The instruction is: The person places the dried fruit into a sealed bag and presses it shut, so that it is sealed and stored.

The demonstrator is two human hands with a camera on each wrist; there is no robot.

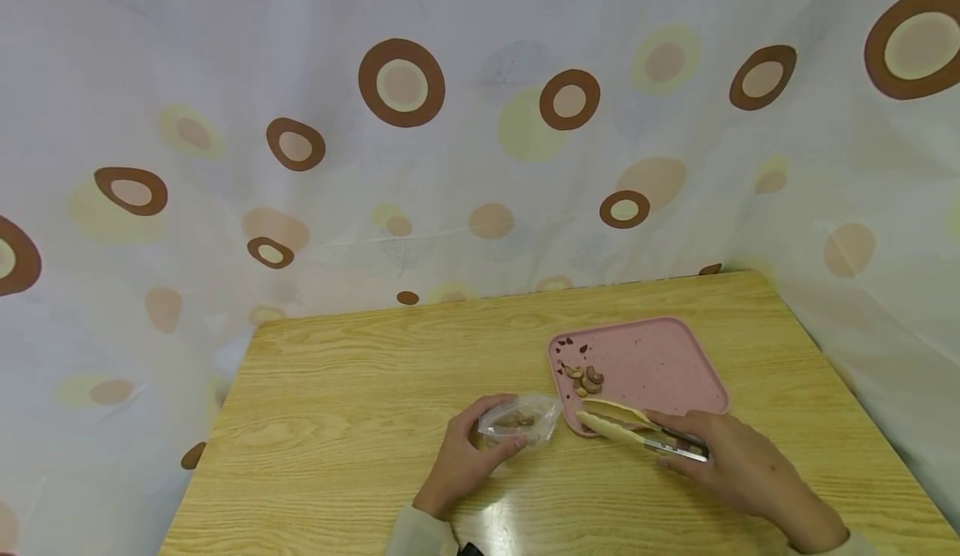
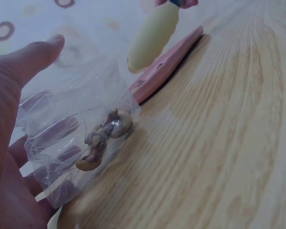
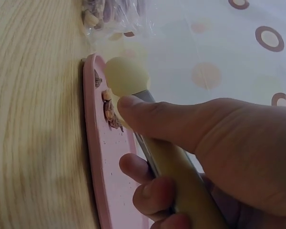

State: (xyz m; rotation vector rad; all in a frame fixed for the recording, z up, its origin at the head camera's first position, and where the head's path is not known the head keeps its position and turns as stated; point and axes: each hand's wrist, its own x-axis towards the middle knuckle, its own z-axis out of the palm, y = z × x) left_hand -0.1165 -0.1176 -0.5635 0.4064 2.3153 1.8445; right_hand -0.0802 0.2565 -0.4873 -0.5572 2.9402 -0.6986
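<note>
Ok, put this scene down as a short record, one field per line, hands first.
Left hand: holds a clear plastic bag
Right hand: grips the tongs
Tongs state: cream ends parted, nothing seen between them, at the pink tray's near edge
Bag contents: a few curved, brownish nuts
Tray contents: a cluster of similar tray nuts and dark scraps, toward its left side
Surface: wood-grain table
Backdrop: pale sheet with brown-ringed spots
</note>
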